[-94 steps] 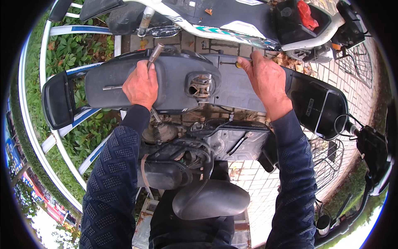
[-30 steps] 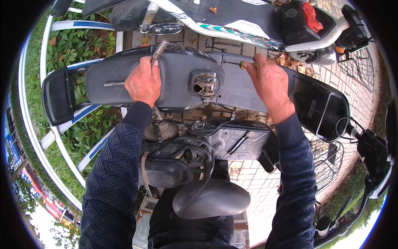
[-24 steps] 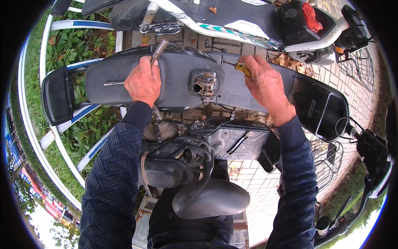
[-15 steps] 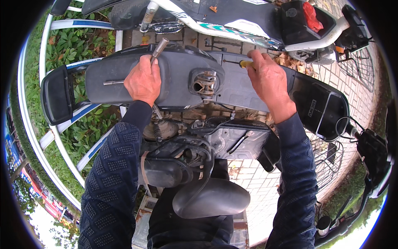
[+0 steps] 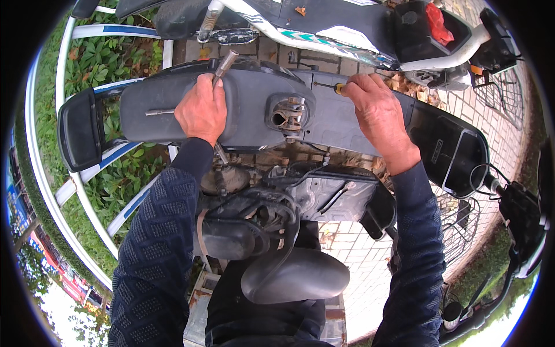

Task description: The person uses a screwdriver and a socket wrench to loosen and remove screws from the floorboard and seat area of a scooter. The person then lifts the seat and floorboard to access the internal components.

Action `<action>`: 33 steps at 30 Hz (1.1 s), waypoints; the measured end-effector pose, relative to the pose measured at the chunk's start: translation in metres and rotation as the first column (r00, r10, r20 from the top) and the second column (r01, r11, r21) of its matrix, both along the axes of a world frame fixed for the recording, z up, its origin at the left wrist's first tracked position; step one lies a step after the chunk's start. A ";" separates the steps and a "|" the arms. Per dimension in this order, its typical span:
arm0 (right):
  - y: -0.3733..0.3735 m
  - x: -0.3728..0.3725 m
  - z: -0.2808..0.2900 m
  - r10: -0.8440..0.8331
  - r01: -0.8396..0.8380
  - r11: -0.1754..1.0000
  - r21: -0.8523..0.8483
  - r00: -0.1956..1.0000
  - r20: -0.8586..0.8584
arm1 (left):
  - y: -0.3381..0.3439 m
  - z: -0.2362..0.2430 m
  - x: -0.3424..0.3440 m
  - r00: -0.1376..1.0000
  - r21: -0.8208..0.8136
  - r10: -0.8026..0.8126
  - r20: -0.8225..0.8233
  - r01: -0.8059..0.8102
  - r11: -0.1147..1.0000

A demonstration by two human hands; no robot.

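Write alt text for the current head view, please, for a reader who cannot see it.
The person's right hand holds a yellow-handled screwdriver at the footboard of a scooter, while the left hand grips a metal wrench over the seat. Another scooter stands beyond, with a white railing at left.

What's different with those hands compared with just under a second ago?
The right hand has closed further over the yellow-handled screwdriver, covering more of its handle. Nothing was visibly let go. The left hand still holds the metal wrench; the screwdriver's tip stays at the grey panel.
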State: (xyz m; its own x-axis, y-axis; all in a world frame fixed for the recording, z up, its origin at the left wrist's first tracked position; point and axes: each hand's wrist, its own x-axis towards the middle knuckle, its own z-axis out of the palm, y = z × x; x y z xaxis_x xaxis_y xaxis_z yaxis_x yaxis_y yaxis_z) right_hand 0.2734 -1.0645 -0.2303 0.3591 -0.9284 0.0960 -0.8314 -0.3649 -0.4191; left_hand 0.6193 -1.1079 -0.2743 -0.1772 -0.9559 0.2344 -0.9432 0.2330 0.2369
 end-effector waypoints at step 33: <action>0.001 0.001 0.004 -0.082 0.082 0.996 0.047 0.997 0.003 | -0.001 0.004 -0.004 1.000 -0.006 0.027 -0.004 -0.027 1.000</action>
